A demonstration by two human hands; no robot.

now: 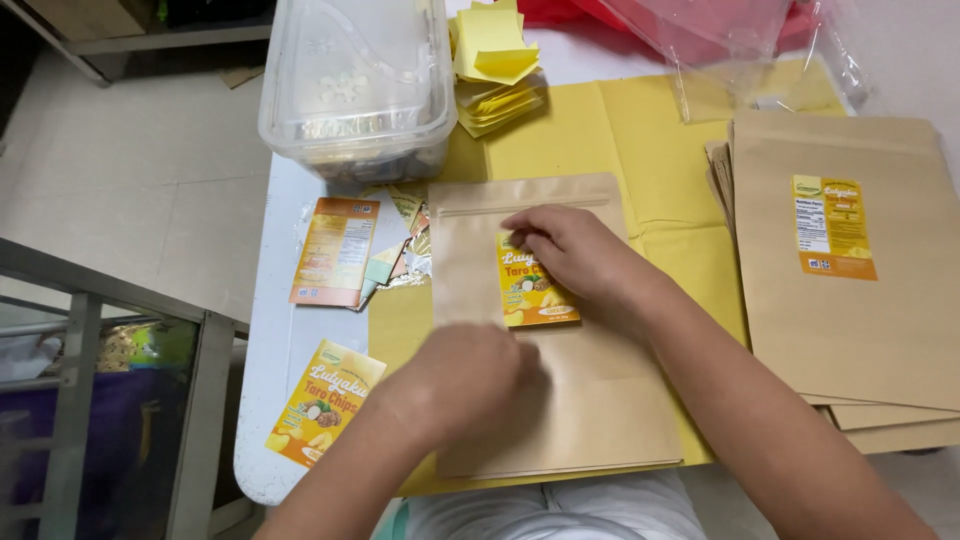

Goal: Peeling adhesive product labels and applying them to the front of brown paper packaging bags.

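A brown paper pouch (590, 410) lies flat on a yellow sheet (640, 150) in front of me. A yellow and orange picture label (535, 295) sits on the pouch's upper middle. My right hand (570, 250) presses flat on the top of that label, fingers spread a little. My left hand (465, 375) rests on the pouch's lower left, fingers curled, blurred; it holds nothing that I can see.
A stack of labelled brown pouches (850, 270) lies at the right. Loose labels (335, 250) (320, 400) and peeled backings lie at the left. A clear plastic tub (355, 85) and yellow paper slips (495, 50) stand behind. The table edge and a metal frame (190, 420) are at the left.
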